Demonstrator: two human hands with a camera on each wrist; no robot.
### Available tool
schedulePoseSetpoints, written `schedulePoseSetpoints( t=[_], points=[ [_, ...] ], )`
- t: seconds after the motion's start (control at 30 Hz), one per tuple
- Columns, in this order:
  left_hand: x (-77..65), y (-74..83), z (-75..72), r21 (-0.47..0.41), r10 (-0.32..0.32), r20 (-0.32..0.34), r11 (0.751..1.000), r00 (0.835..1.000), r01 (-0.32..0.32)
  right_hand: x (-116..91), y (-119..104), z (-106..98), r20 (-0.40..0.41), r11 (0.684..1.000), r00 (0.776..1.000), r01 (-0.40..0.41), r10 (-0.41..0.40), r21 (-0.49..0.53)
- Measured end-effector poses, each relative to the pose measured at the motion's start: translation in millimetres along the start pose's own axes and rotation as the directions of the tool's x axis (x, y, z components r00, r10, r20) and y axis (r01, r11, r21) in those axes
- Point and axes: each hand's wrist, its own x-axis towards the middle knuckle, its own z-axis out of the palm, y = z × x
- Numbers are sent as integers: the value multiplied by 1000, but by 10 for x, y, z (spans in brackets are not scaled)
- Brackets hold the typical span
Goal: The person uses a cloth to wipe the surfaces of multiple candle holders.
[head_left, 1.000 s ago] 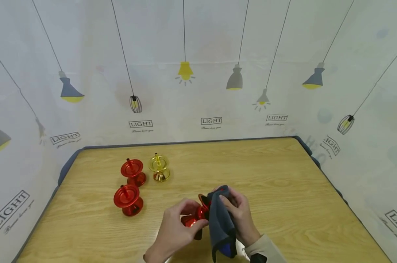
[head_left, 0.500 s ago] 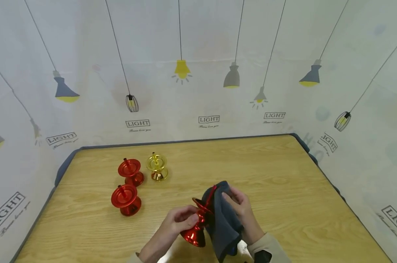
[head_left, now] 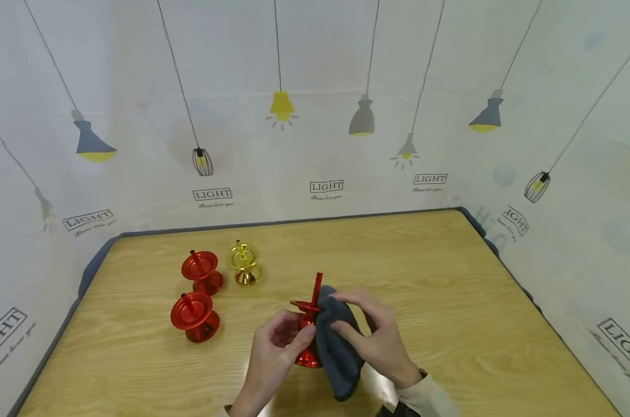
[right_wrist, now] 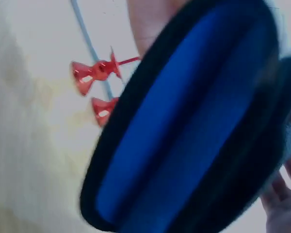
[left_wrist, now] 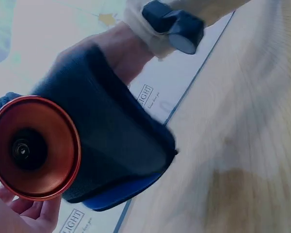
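Observation:
My left hand (head_left: 269, 354) grips a red metallic candle holder (head_left: 307, 357) by its stem. The holder stands nearly upright above the table, its thin spike pointing up past the round drip plate. In the left wrist view the hollow underside of its base (left_wrist: 53, 160) faces the camera. My right hand (head_left: 381, 339) pinches a dark grey cloth (head_left: 338, 359) between thumb and fingers and holds it against the holder's right side, covering part of the stem and plate. The cloth's blue side (right_wrist: 160, 131) fills much of the right wrist view.
Two more red candle holders (head_left: 202, 330) (head_left: 208, 282) stand upright at the table's left, beside a gold candle holder (head_left: 246, 274). The wood-grain table (head_left: 450, 289) ends at a dark back edge, against a white curtain (head_left: 325, 150) printed with lamps.
The red candle holder has turned from lying tilted to nearly upright, its spike now bare. The cloth has shifted from around the spike down to the plate and stem. The view swung slightly right.

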Motion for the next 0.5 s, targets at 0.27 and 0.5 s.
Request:
schedulePoseSetpoints(
  t=[0.27, 0.5],
  points=[
    [-25, -7, 22, -96, -100, 56, 990, 993, 105, -26, 49, 77, -14, 970, 987, 157, -162, -188],
    [13, -84, -138, -462, -36, 453, 845, 891, 269, -46, 63, 81, -35, 989, 992, 119, -122, -89]
  ],
)
